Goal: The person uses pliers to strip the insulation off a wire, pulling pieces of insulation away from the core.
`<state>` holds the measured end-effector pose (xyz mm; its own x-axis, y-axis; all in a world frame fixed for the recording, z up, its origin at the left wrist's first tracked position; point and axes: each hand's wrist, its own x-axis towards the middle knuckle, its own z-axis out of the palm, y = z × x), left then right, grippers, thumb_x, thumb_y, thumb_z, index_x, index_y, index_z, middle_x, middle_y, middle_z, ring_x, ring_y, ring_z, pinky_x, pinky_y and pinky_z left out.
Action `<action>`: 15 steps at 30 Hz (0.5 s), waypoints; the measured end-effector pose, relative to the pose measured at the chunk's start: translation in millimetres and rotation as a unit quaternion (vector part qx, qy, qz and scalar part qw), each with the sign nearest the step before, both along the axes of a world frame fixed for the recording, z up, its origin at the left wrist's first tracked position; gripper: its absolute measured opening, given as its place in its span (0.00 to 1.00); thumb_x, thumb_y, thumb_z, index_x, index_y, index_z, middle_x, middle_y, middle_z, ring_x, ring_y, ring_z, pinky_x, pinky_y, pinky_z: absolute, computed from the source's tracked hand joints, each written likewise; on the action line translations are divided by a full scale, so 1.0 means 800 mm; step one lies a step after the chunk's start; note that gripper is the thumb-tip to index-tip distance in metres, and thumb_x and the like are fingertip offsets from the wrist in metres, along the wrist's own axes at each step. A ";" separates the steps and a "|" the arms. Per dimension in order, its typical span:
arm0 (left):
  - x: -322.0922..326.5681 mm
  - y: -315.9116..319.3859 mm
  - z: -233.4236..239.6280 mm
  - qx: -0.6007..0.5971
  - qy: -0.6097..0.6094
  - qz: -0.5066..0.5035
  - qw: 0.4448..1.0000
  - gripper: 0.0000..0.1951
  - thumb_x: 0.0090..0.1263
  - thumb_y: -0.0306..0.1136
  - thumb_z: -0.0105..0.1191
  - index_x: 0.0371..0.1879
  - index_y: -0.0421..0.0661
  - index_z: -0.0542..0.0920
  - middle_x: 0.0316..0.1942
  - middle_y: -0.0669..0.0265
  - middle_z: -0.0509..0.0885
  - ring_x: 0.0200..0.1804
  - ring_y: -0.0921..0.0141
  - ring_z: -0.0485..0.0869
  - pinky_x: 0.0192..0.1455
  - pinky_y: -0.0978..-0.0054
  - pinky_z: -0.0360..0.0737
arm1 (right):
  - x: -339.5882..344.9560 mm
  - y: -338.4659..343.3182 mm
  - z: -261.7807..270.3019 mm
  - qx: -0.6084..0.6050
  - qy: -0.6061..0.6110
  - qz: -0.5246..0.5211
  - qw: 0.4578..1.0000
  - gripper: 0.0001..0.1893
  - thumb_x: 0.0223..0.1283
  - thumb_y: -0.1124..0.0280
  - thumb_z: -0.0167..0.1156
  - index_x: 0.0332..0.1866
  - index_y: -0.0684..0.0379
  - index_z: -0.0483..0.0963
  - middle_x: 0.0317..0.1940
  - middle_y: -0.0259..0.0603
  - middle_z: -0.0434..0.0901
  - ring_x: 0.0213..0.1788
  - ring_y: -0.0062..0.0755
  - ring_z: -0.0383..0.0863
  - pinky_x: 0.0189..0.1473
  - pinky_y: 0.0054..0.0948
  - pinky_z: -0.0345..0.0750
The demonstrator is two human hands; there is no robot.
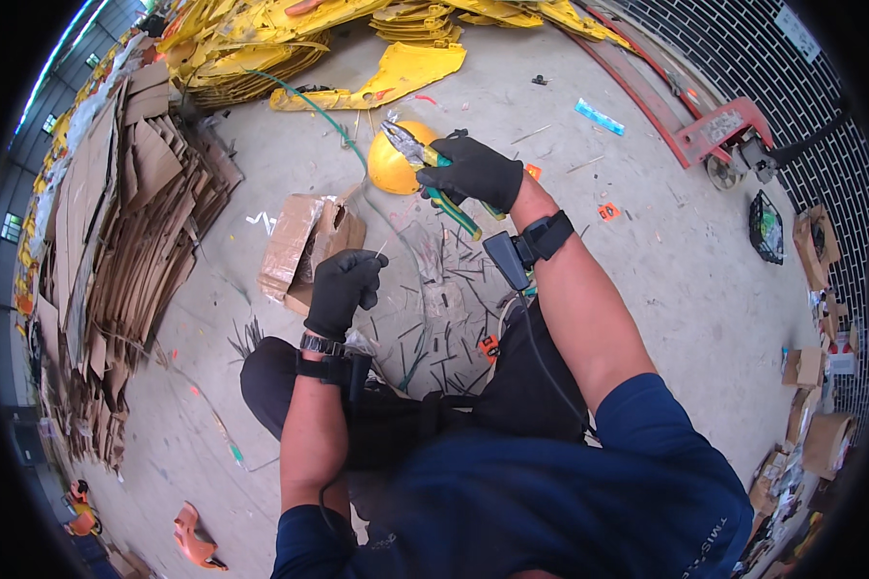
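Black gloves cover both hands. My right hand (474, 170) grips combination pliers (410, 147) with green and yellow handles, their jaws pointing up and left. Behind the pliers lies a yellow dome-shaped shell (392, 170). Lower and to the left, my left hand (344, 289) pinches a thin, pale strip (381, 247) between thumb and finger. Short dark pieces (449, 347) are scattered on the floor between my knees, around a bit of clear plastic film (445, 300). A green cord (318, 110) runs down across the floor from the yellow panels.
A torn cardboard box (290, 246) stands beside my left hand. Flattened cardboard (108, 239) is piled at left, yellow plastic panels (261, 54) at the top. A red pallet truck (724, 130) stands at upper right, near a black crate (765, 228). An orange plastic part (192, 537) lies at lower left.
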<state>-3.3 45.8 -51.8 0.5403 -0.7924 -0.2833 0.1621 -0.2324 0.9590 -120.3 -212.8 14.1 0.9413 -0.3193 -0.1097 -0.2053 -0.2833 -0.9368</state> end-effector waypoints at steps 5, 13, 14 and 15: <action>0.005 0.001 0.000 0.040 -0.025 0.014 0.999 0.08 0.68 0.31 0.57 0.38 0.39 0.84 0.20 0.69 0.78 0.15 0.79 0.73 0.17 0.81 0.68 | -0.002 -0.020 -0.018 0.078 -0.043 -0.055 0.995 0.16 0.61 0.63 0.65 0.47 0.64 0.78 0.31 0.38 0.83 0.29 0.22 0.81 0.32 0.25 0.79; 0.078 0.006 -0.019 0.155 -0.143 0.061 0.976 0.09 0.65 0.34 0.59 0.35 0.39 0.84 0.20 0.66 0.81 0.18 0.74 0.77 0.19 0.76 0.74 | -0.015 -0.042 -0.012 0.115 -0.080 -0.151 0.978 0.14 0.63 0.63 0.63 0.47 0.62 0.75 0.34 0.38 0.84 0.32 0.23 0.83 0.33 0.25 0.80; 0.090 0.008 -0.015 0.169 -0.180 0.058 0.967 0.09 0.65 0.34 0.58 0.35 0.40 0.84 0.21 0.66 0.81 0.20 0.73 0.79 0.20 0.74 0.75 | -0.019 -0.040 -0.009 0.131 -0.087 -0.171 0.973 0.13 0.63 0.65 0.63 0.47 0.63 0.75 0.34 0.38 0.84 0.34 0.24 0.85 0.34 0.25 0.81; 0.108 0.011 -0.018 0.175 -0.210 0.062 0.960 0.09 0.64 0.33 0.59 0.34 0.39 0.84 0.21 0.64 0.82 0.22 0.72 0.81 0.21 0.74 0.76 | -0.021 -0.042 -0.007 0.128 -0.089 -0.171 0.973 0.13 0.63 0.65 0.63 0.47 0.63 0.75 0.34 0.38 0.84 0.34 0.24 0.85 0.34 0.25 0.81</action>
